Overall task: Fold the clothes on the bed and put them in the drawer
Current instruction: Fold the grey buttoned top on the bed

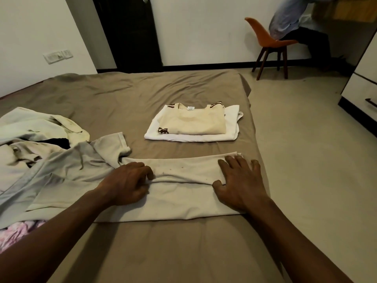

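White walls, dark door, orange chair, beige floor

Brown bed: cream shirt, folded stack

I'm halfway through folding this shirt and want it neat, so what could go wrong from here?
The cream shirt overlaps the unfolded pile at its sleeve end, so the next fold may drag clothes along. Its other end, under the right hand, lies near the bed edge and could slide off.
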The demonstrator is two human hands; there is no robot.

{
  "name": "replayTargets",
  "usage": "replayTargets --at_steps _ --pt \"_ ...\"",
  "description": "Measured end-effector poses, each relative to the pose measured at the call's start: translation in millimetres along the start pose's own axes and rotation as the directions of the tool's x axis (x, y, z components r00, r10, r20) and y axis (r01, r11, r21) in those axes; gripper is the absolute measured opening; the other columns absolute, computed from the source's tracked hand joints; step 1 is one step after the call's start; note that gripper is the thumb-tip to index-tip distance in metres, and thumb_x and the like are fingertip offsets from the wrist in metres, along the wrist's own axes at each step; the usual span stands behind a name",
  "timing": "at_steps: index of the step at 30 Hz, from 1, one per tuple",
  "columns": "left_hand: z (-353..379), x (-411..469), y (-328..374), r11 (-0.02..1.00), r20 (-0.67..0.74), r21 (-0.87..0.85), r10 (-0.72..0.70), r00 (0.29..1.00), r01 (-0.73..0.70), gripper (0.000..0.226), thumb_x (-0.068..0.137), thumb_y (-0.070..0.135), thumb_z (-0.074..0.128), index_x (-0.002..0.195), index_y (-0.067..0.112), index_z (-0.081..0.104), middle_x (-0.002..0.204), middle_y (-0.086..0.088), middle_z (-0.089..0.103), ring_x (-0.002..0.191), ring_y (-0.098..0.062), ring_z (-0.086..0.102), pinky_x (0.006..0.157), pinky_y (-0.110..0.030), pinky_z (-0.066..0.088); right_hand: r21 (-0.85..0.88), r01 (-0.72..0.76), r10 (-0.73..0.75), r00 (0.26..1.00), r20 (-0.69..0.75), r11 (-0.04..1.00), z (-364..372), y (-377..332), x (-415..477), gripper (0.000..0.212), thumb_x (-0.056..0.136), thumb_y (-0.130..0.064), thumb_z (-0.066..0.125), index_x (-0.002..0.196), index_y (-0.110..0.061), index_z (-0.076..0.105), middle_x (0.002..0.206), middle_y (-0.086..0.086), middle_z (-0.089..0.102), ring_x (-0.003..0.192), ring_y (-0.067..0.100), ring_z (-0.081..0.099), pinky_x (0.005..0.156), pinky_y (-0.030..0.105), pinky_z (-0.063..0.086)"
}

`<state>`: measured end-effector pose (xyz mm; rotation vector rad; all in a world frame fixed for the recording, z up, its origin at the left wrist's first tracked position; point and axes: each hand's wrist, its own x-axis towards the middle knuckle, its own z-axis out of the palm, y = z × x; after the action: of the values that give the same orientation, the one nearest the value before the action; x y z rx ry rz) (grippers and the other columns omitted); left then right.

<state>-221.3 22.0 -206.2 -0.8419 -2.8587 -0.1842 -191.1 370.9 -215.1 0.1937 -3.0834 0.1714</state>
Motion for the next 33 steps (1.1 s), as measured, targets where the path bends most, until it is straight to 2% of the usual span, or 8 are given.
replayTargets --at_steps 6,10,14,18,21,26,29,33 --pt "-19 -14 -34 0.894 -0.284 -0.184 -0.447 0.848 0.409 0.018 0.089 0.045 0.065 0.091 0.028 0.06 0.082 0.009 0.061 0.075 -0.014 0.059 0.066 -0.034 0.046 0.176 0.125 -0.084 0.97 -0.227 0.976 1 -72 9 0.079 0.088 -0.066 0.021 0.145 -0.021 0.053 0.157 0.01 0.044 0.152 0.031 0.03 0.12 0.053 0.02" --pt "-23 16 -83 0.713 -0.223 -0.214 -0.701 0.677 0.668 0.038 0.088 0.05 0.07 0.108 0.018 0.064 0.093 -0.001 0.07 0.095 -0.025 0.066 0.083 -0.037 0.048 0.403 0.257 -0.215 0.965 -0.149 0.878 25 -159 52 0.075 0.087 -0.064 0.025 0.144 -0.023 0.051 0.15 0.003 0.048 0.146 0.025 0.037 0.115 0.044 0.032" --pt "-19 60 -118 0.684 -0.076 -0.001 -0.728 0.682 0.73 0.068 0.086 0.066 0.064 0.124 0.009 0.06 0.123 -0.015 0.067 0.117 -0.036 0.061 0.091 -0.039 0.047 0.271 0.237 -0.213 0.97 -0.116 0.933 68 -216 78 0.072 0.095 -0.062 0.018 0.152 -0.027 0.043 0.162 0.003 0.037 0.152 0.026 0.027 0.122 0.051 0.019" --pt "-15 80 -135 0.601 -0.018 -0.06 -0.799 0.601 0.797 0.044 0.087 0.045 0.068 0.11 0.007 0.066 0.117 -0.018 0.069 0.112 -0.037 0.063 0.079 -0.033 0.043 0.232 0.205 -0.181 0.976 -0.119 0.951 79 -216 76 0.073 0.097 -0.068 0.014 0.16 -0.034 0.031 0.17 -0.001 0.023 0.158 0.023 0.012 0.126 0.049 0.009" --pt "-31 62 -139 0.371 -0.12 -0.527 -0.923 0.365 0.765 0.043 0.09 0.049 0.064 0.088 0.007 0.07 0.091 -0.013 0.07 0.093 -0.033 0.065 0.08 -0.031 0.046 0.237 0.209 -0.186 0.976 -0.118 0.949 77 -215 75 0.072 0.098 -0.068 0.015 0.16 -0.035 0.031 0.17 -0.003 0.023 0.158 0.022 0.012 0.126 0.048 0.009" --pt "-55 -31 -127 -0.093 0.064 -0.975 -0.987 -0.145 0.202 0.031 0.089 0.028 0.055 0.106 0.005 0.068 0.113 -0.013 0.072 0.103 -0.032 0.07 0.089 -0.05 0.059 0.244 0.209 -0.177 0.973 -0.149 0.947 76 -216 71 0.072 0.097 -0.07 0.017 0.153 -0.034 0.044 0.165 -0.002 0.035 0.154 0.023 0.026 0.124 0.048 0.017" --pt "-50 -94 -101 -0.35 0.35 -0.93 -0.937 0.019 -0.114 0.039 0.087 0.015 0.052 0.123 0.012 0.067 0.118 -0.012 0.071 0.103 -0.036 0.068 0.081 -0.052 0.061 0.204 0.21 -0.173 0.967 -0.185 0.956 73 -215 69 0.071 0.097 -0.07 0.02 0.146 -0.031 0.053 0.16 0.001 0.044 0.15 0.024 0.034 0.121 0.049 0.022" --pt "-70 -117 -93 -0.379 0.375 -0.925 -0.919 0.124 -0.016 0.038 0.091 0.048 0.067 0.109 0.015 0.069 0.101 -0.012 0.073 0.091 -0.033 0.072 0.076 -0.051 0.063 0.167 0.398 -0.306 0.862 -0.404 0.902 58 -228 64 0.054 0.093 -0.06 0.051 0.129 -0.021 0.064 0.14 0.005 0.058 0.131 0.029 0.051 0.107 0.049 0.038"
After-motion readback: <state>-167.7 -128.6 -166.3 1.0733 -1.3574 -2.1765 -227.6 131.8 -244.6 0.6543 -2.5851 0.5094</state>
